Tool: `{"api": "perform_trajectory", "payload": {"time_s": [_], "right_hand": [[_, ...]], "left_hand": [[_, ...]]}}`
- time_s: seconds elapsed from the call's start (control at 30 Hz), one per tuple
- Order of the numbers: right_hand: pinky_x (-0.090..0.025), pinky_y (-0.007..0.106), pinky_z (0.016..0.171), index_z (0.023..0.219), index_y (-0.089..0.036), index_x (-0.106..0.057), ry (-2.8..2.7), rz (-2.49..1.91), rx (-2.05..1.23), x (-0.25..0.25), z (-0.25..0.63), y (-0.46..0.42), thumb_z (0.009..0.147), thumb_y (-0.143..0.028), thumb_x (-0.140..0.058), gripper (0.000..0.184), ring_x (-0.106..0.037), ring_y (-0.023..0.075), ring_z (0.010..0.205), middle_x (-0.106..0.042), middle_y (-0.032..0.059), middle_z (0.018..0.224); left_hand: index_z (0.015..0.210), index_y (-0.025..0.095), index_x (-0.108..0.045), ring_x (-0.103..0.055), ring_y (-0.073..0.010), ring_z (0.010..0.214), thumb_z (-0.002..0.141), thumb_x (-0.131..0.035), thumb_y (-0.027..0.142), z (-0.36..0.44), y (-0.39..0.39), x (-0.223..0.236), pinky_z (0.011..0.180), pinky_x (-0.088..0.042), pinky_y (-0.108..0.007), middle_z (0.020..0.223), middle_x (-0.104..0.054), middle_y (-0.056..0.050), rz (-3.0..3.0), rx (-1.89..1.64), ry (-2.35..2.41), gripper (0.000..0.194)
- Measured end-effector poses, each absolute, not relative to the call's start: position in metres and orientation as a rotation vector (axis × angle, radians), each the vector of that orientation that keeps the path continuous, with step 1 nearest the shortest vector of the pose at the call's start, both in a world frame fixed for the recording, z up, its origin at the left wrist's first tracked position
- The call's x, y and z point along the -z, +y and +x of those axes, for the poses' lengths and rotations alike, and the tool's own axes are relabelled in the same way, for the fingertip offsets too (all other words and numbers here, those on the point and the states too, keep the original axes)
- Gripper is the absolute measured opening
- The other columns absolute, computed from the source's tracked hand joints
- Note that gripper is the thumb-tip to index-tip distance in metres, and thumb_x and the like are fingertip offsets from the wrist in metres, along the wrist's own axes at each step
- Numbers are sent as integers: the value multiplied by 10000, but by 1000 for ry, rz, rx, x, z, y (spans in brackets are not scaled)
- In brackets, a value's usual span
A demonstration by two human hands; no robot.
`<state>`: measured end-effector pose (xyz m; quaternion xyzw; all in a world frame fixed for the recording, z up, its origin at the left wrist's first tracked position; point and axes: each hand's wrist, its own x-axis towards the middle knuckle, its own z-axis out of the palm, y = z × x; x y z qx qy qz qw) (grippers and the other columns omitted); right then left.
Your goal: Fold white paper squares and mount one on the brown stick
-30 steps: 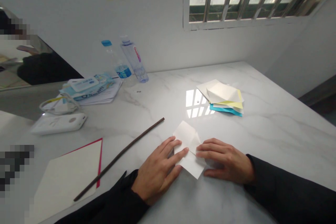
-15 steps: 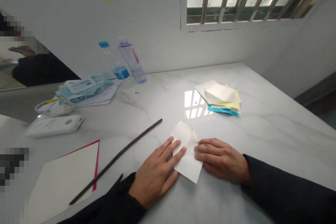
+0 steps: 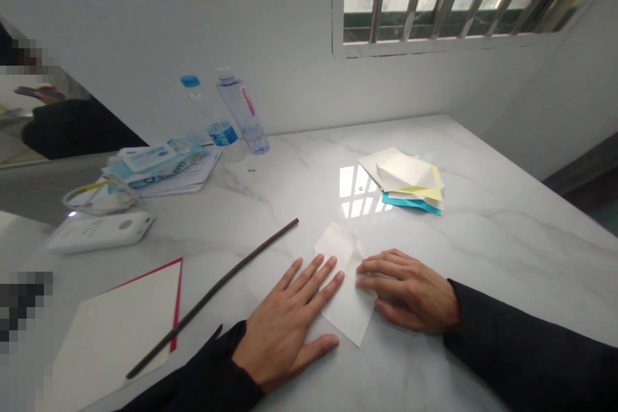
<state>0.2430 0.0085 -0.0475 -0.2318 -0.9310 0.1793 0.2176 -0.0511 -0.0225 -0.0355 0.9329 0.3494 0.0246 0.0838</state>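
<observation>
A folded sheet of white paper [image 3: 348, 312] lies flat on the white marble table [image 3: 502, 238], just in front of me, with a small flap raised near its middle. My left hand [image 3: 284, 328] rests palm down with its fingers spread, the fingertips at the paper's left edge. From the other side, my right hand [image 3: 408, 290] lies with its fingers together, the tips on the paper's right edge. Neither hand lifts the sheet.
Left of the hands lie a thin dark stick [image 3: 212, 296] and a cream card with a red edge [image 3: 116, 328]. A white power bank [image 3: 100, 232], several papers, a wipes packet [image 3: 154, 158] and two plastic bottles [image 3: 241, 109] stand farther back. A stack of coloured paper [image 3: 408, 180] lies ahead.
My left hand has slid slightly back toward me, and its fingers have spread wider. The paper has shifted little, and my right hand stays at its right edge.
</observation>
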Motion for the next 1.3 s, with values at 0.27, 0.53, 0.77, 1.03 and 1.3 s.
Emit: {"api": "perform_trajectory", "payload": {"time_s": [0.27,0.53,0.77,1.03,1.3], "right_hand": [[-487,475,1065,1406,-158,-568,-2612,-711,-453,49,238,9,946,-232,-565,466,-552,273,1269,-595,127,1436],[-497,480,1094,1448,-136,-520,-2569,-733,-444,51,237,8,945,-167,-537,504,-538,269,1326,-605,153,1426],[-514,490,1091,1442,-137,-512,-2485,-767,-435,52,234,6,957,-123,-514,485,-554,277,1301,-607,165,1403],[-558,469,1008,1439,-186,-510,-2248,-1225,-454,49,218,2,925,-146,-560,517,-605,287,1168,-619,140,1325],[-568,357,738,1298,-171,-639,-2233,-1499,-268,50,200,15,984,-167,-489,348,-632,221,768,-664,62,870]], "left_hand": [[1639,258,-124,-265,-315,1537,979,-496,605,-53,-21,36,1244,-211,-532,1685,-250,-82,2775,-127,1010,834],[1626,239,-209,-277,-307,1535,1016,-510,462,-58,-18,36,1241,-260,-541,1673,-283,-95,2748,-154,984,716],[1526,273,-437,-359,-300,1495,1009,-551,329,-58,-17,38,1197,-383,-523,1600,-439,-67,2675,-340,1063,532],[1471,281,-497,-347,-291,1489,975,-582,293,-54,-19,39,1186,-413,-516,1576,-454,-57,2603,-350,1151,504],[1373,267,-585,-387,-296,1464,956,-601,257,-53,-18,39,1173,-431,-512,1531,-504,-65,2574,-417,1137,418]]}}
